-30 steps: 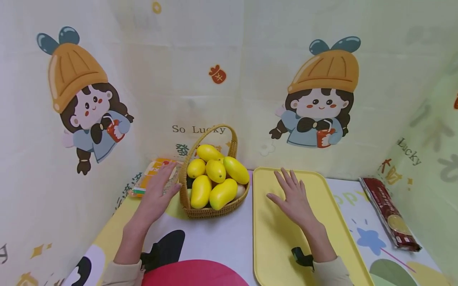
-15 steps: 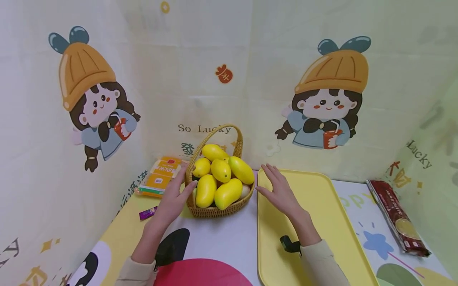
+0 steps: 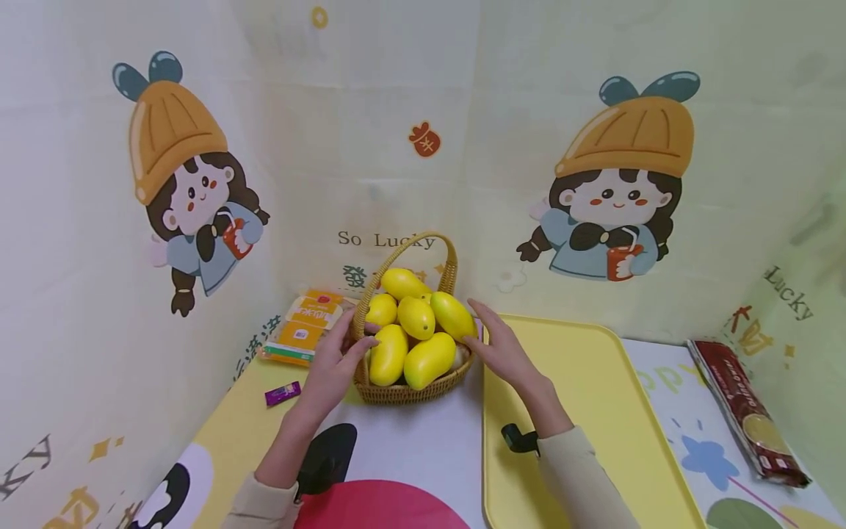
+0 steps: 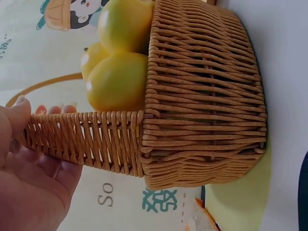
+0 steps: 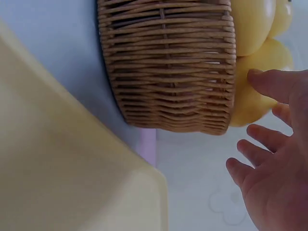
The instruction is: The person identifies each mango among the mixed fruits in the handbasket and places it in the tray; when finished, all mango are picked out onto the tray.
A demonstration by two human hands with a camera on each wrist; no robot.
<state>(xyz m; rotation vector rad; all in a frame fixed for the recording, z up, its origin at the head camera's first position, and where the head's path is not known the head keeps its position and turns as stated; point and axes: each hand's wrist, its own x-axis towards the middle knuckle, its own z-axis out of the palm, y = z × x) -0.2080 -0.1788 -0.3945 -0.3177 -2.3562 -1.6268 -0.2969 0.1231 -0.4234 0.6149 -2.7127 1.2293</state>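
A wicker basket (image 3: 405,395) with a tall arched handle (image 3: 451,273) holds several yellow mangoes (image 3: 429,360). My left hand (image 3: 333,367) is at its left side. In the left wrist view, the thumb and fingers of that hand (image 4: 36,183) grip the lower left part of the handle. At the opposite side, my right hand (image 3: 507,354) has its fingers spread beside the rightmost mango (image 3: 453,316). Its thumb (image 5: 274,83) overlaps a mango in the right wrist view; whether it touches cannot be told. Part of the basket's left side is hidden behind my left hand.
A yellow tray (image 3: 581,411) lies right of the basket, beneath my right forearm. Beyond it is a dark red packet (image 3: 747,411). An orange food packet (image 3: 302,327) and a small purple packet (image 3: 283,393) lie left. Patterned cloth walls (image 3: 502,147) stand behind.
Both hands have moved inward to the basket's sides. The left now grips the handle, and the right has come left from over the tray. The view has shifted slightly left.
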